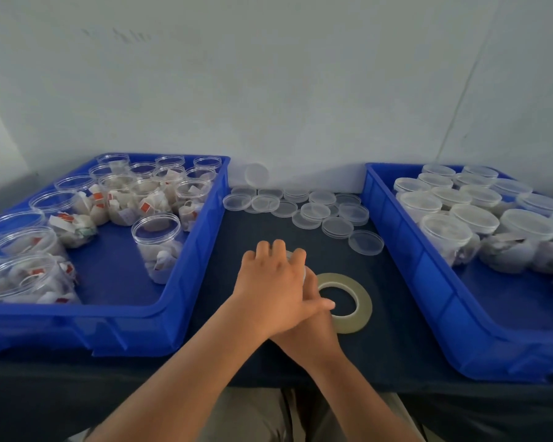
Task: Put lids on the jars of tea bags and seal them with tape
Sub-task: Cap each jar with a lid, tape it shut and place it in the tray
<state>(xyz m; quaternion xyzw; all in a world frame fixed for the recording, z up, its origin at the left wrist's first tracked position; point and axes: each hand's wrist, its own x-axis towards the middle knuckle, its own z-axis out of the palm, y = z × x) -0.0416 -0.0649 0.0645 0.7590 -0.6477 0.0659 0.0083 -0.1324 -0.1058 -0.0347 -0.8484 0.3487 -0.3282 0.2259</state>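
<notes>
Your left hand [268,282] curls its fingers over a mostly hidden jar [290,254]; your right hand [313,317] lies beneath, its grip impossible to tell. Left of your fingers many open jars [155,247] wait. Beyond them lie loose lids [315,210], and to the right are the tape roll [363,301] and lidded jars [446,232]. I judge you're roughly halfway.

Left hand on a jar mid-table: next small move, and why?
Probably reach the right hand to the tape roll and lift it. The left hand grips the top of a jar mostly hidden beneath it, the roll lies flat on the cloth just beside both hands, and no pulled tape end shows. Whether it is capped I cannot tell.
</notes>
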